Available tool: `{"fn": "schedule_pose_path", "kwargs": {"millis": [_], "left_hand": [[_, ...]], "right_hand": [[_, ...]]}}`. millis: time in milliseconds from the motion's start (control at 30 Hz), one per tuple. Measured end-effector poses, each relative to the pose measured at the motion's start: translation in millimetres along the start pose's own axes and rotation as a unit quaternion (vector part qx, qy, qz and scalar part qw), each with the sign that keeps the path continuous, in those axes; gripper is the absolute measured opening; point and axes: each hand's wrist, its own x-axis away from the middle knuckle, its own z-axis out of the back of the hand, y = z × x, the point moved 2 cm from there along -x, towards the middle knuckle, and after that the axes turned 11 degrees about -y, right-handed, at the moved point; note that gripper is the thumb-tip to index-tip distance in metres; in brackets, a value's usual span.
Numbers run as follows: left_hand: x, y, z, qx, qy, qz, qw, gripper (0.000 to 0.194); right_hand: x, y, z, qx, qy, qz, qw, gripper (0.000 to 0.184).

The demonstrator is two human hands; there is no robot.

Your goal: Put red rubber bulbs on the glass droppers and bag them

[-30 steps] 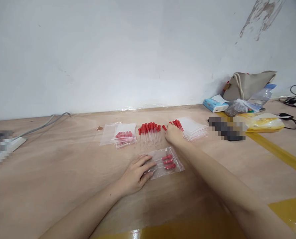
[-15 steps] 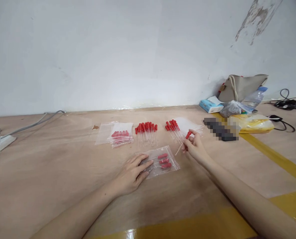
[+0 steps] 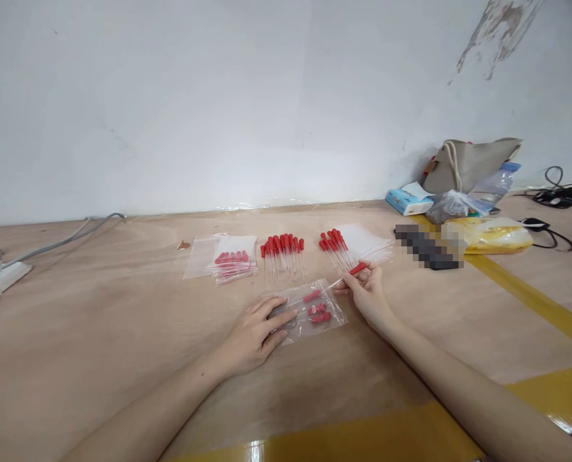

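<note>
My left hand [image 3: 261, 330] lies with fingers spread over the left end of a clear zip bag [image 3: 334, 322]. Inside the bag are several droppers with red rubber bulbs [image 3: 321, 317]; my fingers hide part of their stems. Pinched in my right hand [image 3: 368, 290] is one dropper [image 3: 358, 268], its red bulb up to the right and its thin clear stem slanting down left to the bag's open right end. Whether the tip is inside the bag I cannot tell.
Behind the bag lie two groups of loose droppers, one in the middle [image 3: 282, 247] and one to the right [image 3: 332, 240]. Empty bags [image 3: 363, 242] are stacked beside them. Filled bags [image 3: 232, 258] lie left. A tissue pack [image 3: 408, 200] and a grey pouch [image 3: 473, 168] stand back right.
My right hand has moved left and down with the dropper, bringing its stem to the bag's right end. The dropper now lies flatter. My left hand stays on the bag.
</note>
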Motion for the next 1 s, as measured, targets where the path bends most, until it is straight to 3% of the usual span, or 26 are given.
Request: {"fn": "schedule_pose_path", "kwargs": {"millis": [400, 600, 700, 833, 1000], "left_hand": [[0, 2, 1.6, 0.008, 0.0, 0.016, 1.0, 0.037], [0, 2, 1.0, 0.011, -0.002, 0.018, 1.0, 0.038], [0, 2, 1.1, 0.015, -0.001, 0.017, 1.0, 0.038], [0, 2, 1.3, 0.016, 0.003, 0.016, 1.0, 0.038], [0, 1, 0.6, 0.019, 0.009, 0.008, 1.0, 0.037]], "right_hand": [[10, -2, 2, -0.007, -0.052, -0.051, 0.997, 0.051], [10, 0, 2, -0.018, -0.041, -0.049, 0.998, 0.052], [11, 0, 1, -0.02, -0.071, -0.069, 0.995, 0.048], [11, 3, 4, 0.082, -0.154, -0.088, 0.981, 0.034], [12, 2, 6, 0.298, -0.209, -0.012, 0.931, 0.019]]}}
